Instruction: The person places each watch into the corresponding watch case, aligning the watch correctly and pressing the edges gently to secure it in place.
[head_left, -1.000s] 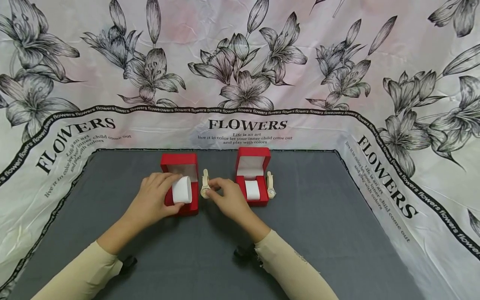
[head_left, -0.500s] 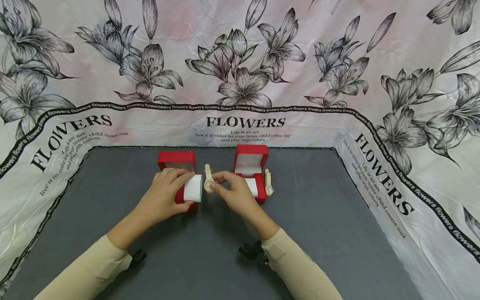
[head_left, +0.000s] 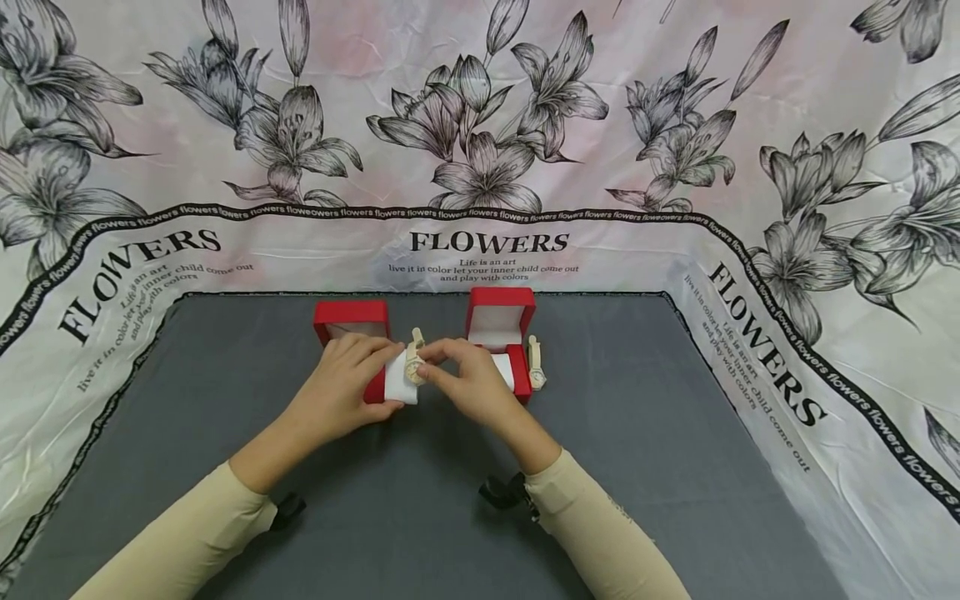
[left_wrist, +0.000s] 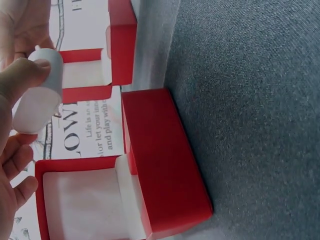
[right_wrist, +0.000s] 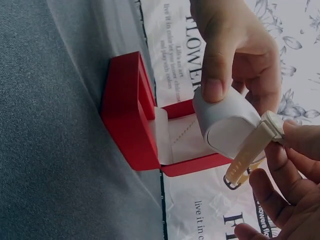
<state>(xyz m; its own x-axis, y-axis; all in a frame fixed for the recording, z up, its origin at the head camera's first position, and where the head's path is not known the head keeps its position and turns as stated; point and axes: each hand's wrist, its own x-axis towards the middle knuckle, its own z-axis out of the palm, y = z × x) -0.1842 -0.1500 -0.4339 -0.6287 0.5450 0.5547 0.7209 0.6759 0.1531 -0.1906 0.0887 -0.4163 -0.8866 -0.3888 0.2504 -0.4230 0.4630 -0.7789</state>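
The left hand [head_left: 341, 392] grips a white watch pillow [head_left: 396, 379] between thumb and fingers, while the right hand [head_left: 468, 387] pinches a cream-strapped watch [head_left: 412, 364] against that pillow. In the head view this happens at frame centre, just above the grey mat [head_left: 637, 467], between two open red boxes: the left box [head_left: 352, 321] and the right box [head_left: 501, 321]. The watch's strap runs roughly up and down the frame. A second watch [head_left: 536, 373] stands just beside the right box.

In the left wrist view, the pillow [left_wrist: 42, 92] sits upper left, thumb on top.

In the right wrist view, the pillow [right_wrist: 227, 125] is right of centre; the strap [right_wrist: 250, 155] slants from upper right to lower left, buckle end lowest.
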